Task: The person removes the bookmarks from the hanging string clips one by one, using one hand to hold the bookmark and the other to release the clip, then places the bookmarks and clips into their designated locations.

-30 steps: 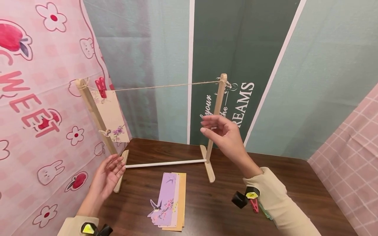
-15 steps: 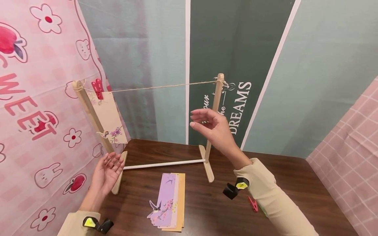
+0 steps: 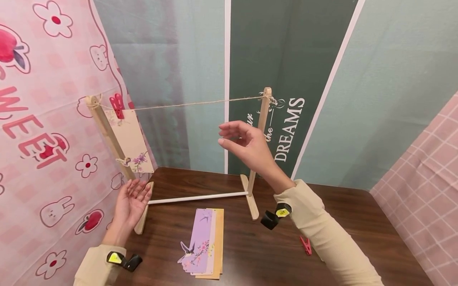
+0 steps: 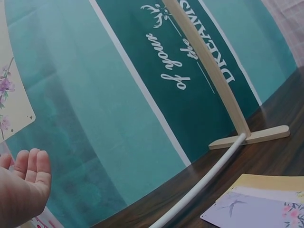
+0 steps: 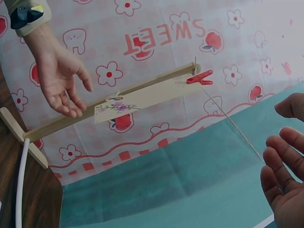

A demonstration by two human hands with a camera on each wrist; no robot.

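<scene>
A cream floral bookmark-like card (image 3: pixel 130 137) hangs from a twine line (image 3: pixel 193 103), pinned by a red clothespin (image 3: pixel 117 106). The twine runs between two wooden posts, the left post (image 3: pixel 111 139) and the right post (image 3: pixel 262 119). My left hand (image 3: pixel 130 204) holds nothing; its palm is turned up beside the left post's foot, below the card. My right hand (image 3: pixel 247 147) hovers in front of the right post below the twine, its fingers loosely bent and a gap between thumb and fingers. In the right wrist view, that hand (image 5: pixel 287 175) is likewise without anything in it.
A white rod (image 3: pixel 198 198) joins the stand's feet low over the brown table (image 3: pixel 343 222). In front lies a stack of cards, a purple card (image 3: pixel 201 234) on top and a yellow card (image 3: pixel 220 238) beneath. Another red clothespin (image 3: pixel 305 245) lies near my right sleeve.
My right hand has moved up and to the left, its forearm now covering the green clothespin on the table. My left hand has risen slightly. The hanging card stays pinned on the twine.
</scene>
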